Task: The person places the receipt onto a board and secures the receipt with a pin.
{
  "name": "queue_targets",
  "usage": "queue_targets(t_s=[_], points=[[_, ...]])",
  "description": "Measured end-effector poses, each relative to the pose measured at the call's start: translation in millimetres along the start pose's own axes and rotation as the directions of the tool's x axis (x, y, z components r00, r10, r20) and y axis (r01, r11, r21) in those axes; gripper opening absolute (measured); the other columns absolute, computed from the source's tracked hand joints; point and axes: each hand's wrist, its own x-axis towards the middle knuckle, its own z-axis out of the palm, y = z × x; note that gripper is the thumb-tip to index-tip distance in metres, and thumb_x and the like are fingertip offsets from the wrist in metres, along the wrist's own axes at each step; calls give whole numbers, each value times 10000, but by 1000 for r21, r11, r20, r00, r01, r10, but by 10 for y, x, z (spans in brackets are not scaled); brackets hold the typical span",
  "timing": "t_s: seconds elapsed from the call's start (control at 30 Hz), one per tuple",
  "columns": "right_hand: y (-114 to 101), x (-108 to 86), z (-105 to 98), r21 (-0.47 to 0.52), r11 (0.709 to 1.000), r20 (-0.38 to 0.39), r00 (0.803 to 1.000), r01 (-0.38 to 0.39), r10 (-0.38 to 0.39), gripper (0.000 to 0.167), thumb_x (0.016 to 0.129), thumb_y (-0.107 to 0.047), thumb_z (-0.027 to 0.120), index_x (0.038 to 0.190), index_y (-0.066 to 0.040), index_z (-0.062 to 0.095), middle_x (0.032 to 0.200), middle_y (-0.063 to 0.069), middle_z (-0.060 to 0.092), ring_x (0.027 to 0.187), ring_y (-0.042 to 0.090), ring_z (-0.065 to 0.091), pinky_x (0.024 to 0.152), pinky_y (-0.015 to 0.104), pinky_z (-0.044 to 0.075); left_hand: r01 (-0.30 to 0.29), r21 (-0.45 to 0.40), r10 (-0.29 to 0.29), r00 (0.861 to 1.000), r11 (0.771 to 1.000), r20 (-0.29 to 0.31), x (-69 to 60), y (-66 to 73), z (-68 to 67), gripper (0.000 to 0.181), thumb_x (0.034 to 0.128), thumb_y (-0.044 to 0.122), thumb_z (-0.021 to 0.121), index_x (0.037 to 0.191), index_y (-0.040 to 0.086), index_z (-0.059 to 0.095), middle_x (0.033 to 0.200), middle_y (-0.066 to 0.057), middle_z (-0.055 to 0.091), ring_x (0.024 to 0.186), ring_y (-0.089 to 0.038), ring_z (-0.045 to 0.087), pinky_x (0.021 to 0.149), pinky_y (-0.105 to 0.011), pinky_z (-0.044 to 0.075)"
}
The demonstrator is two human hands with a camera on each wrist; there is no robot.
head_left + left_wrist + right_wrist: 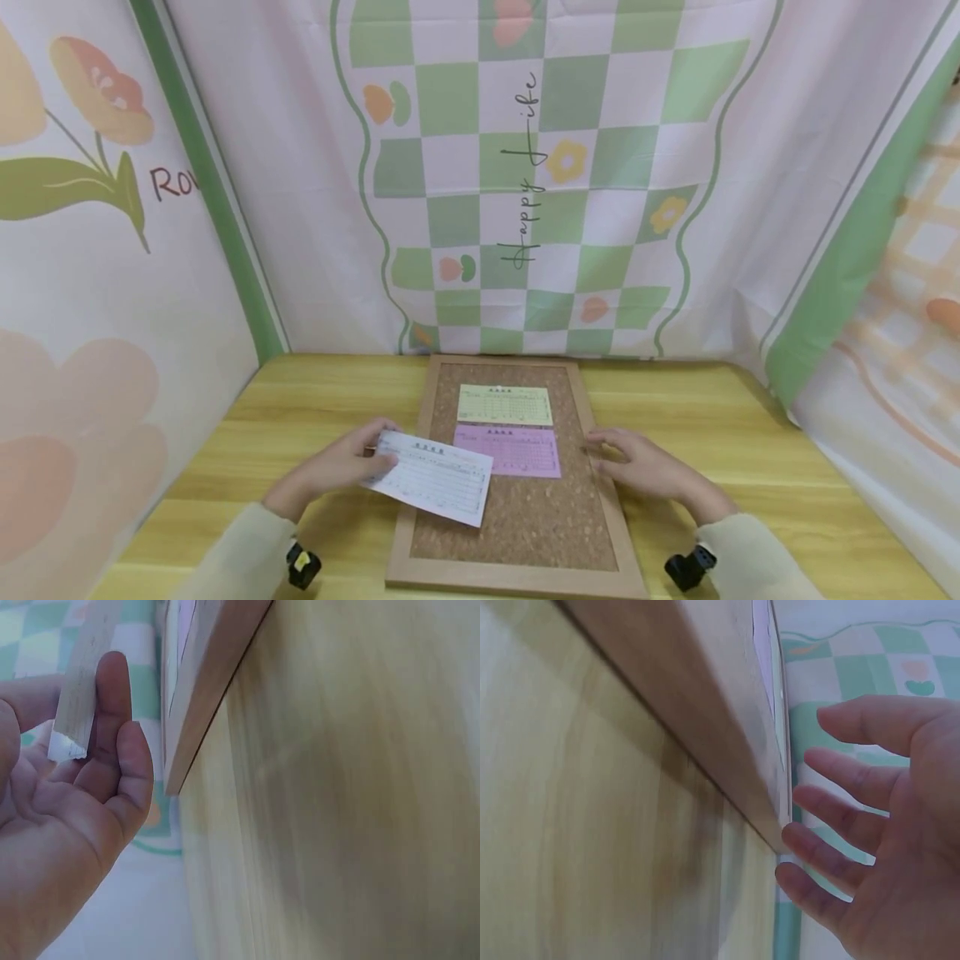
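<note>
My left hand (341,462) pinches a white printed form (442,479) by its left end, between thumb and fingers. The form is tilted over the left part of a wood-framed corkboard (547,525) and hides a corner of a pink form (525,454). Above the pink one, a yellow form (504,406) lies on the cork. In the left wrist view the white sheet appears nearly edge-on between the fingers. By the corkboard's right rim is my right hand (645,462), its fingers loosely spread with nothing held; whether they touch the rim I cannot tell.
The corkboard lies on a wood-grain table (720,417), which extends to both sides. A green-and-white checked curtain (525,167) hangs behind the table's far edge. Patterned cloth (75,333) also hangs at left and right. Both wrists wear small black cameras.
</note>
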Motion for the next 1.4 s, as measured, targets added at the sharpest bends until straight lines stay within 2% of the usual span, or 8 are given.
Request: queue_targets(t_s=[0.27, 0.47, 0.7, 0.87, 1.07, 1.17, 1.27, 1.4], points=[[-167, 41, 33, 69, 996, 53, 997, 59, -63, 444, 1026, -238, 592, 1362, 50, 557, 1329, 225, 582, 1191, 433, 552, 964, 600, 438, -37, -37, 37, 999, 999, 3, 102, 117, 181, 301, 1022, 110, 570, 1311, 58, 507, 1180, -139, 621, 952, -254, 656, 759, -377, 561], [-326, 63, 131, 157, 986, 143, 986, 62, -85, 419, 1028, -275, 589, 1330, 15, 593, 1264, 161, 633, 1155, 358, 593, 913, 430, 506, -54, -17, 54, 999, 998, -3, 186, 181, 314, 297, 1021, 115, 576, 1307, 71, 511, 1158, -111, 626, 956, -230, 649, 763, -352, 551], [-519, 92, 259, 260, 962, 248, 956, 87, -154, 328, 1044, -266, 558, 1266, -38, 635, 1221, 71, 662, 1163, 289, 591, 971, 472, 464, -75, -39, 75, 997, 996, 0, 266, 226, 452, 284, 1017, 98, 577, 1296, 81, 526, 1167, -111, 629, 958, -226, 655, 767, -352, 557], [-554, 119, 333, 262, 954, 245, 947, 143, -209, 235, 1056, -240, 534, 1186, -129, 695, 1179, 2, 690, 1024, 131, 617, 848, 304, 492, -79, -47, 78, 997, 996, -7, 300, 247, 521, 265, 1012, 86, 581, 1273, 92, 538, 1162, -107, 631, 944, -217, 659, 755, -349, 560], [-552, 113, 383, 275, 950, 233, 949, 147, -214, 282, 1053, -246, 540, 1245, -117, 700, 1251, 26, 680, 1064, 95, 621, 843, 265, 492, -76, -67, 76, 997, 995, -8, 322, 254, 570, 258, 1019, 84, 568, 1274, 98, 531, 1184, -118, 629, 937, -217, 670, 745, -354, 570], [-547, 115, 394, 272, 953, 229, 953, 135, -200, 272, 1052, -240, 541, 1221, -115, 714, 1235, 36, 688, 815, 37, 594, 683, 220, 464, -75, -80, 74, 997, 994, -12, 332, 253, 589, 262, 1021, 87, 567, 1280, 96, 526, 1166, -126, 635, 928, -222, 674, 739, -359, 573], [-541, 117, 391, 265, 957, 211, 961, 118, -177, 244, 1048, -238, 549, 1144, -116, 738, 1076, 56, 726, 577, 17, 408, 525, 204, 348, -70, -97, 70, 998, 993, -7, 338, 247, 605, 271, 1022, 84, 559, 1289, 101, 521, 1155, -129, 632, 919, -227, 676, 731, -366, 575], [-530, 105, 379, 257, 962, 196, 970, 90, -143, 221, 1042, -244, 558, 1047, -120, 741, 804, 51, 657, 513, 14, 308, 474, 200, 283, -66, -111, 66, 998, 992, -5, 338, 238, 617, 278, 1017, 77, 555, 1291, 107, 518, 1174, -132, 613, 933, -236, 666, 737, -375, 575]])
